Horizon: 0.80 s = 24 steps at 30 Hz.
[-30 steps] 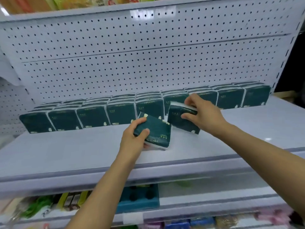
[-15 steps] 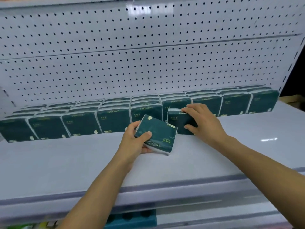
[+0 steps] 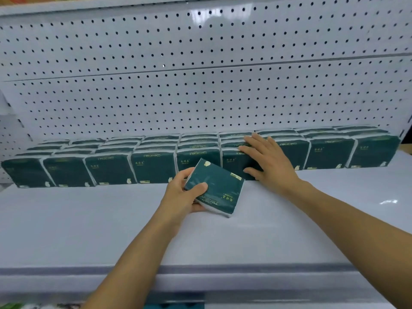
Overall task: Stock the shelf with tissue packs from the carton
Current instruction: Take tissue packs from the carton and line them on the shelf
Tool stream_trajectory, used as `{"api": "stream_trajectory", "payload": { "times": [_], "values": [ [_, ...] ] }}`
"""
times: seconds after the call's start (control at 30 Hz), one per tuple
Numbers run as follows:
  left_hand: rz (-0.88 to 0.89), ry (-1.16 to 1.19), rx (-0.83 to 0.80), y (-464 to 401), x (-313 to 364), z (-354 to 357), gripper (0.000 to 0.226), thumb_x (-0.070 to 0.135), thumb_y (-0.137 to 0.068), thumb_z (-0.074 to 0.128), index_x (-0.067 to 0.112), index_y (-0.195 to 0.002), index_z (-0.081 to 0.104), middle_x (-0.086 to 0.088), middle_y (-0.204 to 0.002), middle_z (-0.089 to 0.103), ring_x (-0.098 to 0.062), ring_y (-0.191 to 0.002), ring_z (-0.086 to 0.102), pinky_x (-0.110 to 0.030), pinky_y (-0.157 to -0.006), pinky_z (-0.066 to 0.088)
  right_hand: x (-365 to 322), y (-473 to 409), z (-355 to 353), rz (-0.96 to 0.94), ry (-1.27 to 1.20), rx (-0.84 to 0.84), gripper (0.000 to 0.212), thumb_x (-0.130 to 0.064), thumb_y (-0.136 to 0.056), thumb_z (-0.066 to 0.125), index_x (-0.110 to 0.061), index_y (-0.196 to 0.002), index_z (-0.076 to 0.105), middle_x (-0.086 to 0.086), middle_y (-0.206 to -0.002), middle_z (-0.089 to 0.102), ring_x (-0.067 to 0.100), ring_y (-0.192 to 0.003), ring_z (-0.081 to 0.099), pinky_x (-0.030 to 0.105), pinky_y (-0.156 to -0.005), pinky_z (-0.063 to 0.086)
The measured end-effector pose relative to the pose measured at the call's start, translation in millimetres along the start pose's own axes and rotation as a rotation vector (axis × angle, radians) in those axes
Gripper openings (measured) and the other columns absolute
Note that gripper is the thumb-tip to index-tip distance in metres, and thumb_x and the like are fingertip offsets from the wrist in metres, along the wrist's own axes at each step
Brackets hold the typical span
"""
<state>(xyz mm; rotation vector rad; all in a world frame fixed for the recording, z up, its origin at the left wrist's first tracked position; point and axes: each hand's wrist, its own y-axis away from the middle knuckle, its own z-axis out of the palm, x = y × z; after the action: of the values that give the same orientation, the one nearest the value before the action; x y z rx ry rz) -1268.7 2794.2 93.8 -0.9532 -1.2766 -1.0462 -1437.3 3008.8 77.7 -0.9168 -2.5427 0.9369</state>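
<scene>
tissue pack (image 3: 215, 188) is being gripped at its left edge, frame centre, by the left hand (image 3: 182, 195), thumb over the top | judged light, soft, film-slick; best taken across the short edges | right hand (image 3: 268, 162) is being pressed flat, fingers spread, against the row of packs (image 3: 153, 167) | glossy white shelf (image 3: 89, 228), pegboard (image 3: 200, 85) behind

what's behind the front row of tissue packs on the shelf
More packs: behind the front row, the tops of further rows show, running back to the pegboard. Only their top edges are visible. The right hand covers part of one column.
</scene>
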Motion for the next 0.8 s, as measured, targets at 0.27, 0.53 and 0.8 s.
{"api": "stream_trajectory", "payload": {
  "times": [0.27,0.53,0.8],
  "values": [
    [0.048,-0.116,0.111,-6,12,23,0.040,0.019,-0.084,0.077,0.022,-0.117,0.054,-0.009,-0.105,0.071,-0.016,-0.083,0.069,-0.028,-0.066,0.054,-24,-4,-41,0.141,-0.353,0.221,0.039,-0.024,-0.097,0.059,-0.022,-0.136,0.055,-0.004,-0.140,0.051,0.013,-0.131,0.043,0.037,-0.107,0.040],
    [0.228,-0.205,-0.071,-15,38,81,0.015,0.026,-0.090,0.071,0.020,-0.103,0.066,0.004,-0.092,0.076,-0.015,-0.086,0.072,-0.028,-0.074,0.058,-18,13,-86,0.395,-0.819,-0.244,0.051,-0.033,-0.075,0.082,-0.036,-0.121,0.060,-0.009,-0.111,0.064,0.006,-0.105,0.060,0.034,-0.093,0.052],
    [0.710,-1.558,0.063,-76,3,88,0.088,0.055,-0.091,0.058,0.029,-0.158,0.007,0.005,-0.166,0.006,-0.016,-0.153,-0.002,-0.044,-0.117,-0.021,51,67,-89,0.783,-0.837,-0.007,0.022,-0.019,-0.082,0.077,-0.021,-0.100,0.065,-0.006,-0.097,0.071,0.017,-0.092,0.067,0.029,-0.072,0.057]
  ]
}}
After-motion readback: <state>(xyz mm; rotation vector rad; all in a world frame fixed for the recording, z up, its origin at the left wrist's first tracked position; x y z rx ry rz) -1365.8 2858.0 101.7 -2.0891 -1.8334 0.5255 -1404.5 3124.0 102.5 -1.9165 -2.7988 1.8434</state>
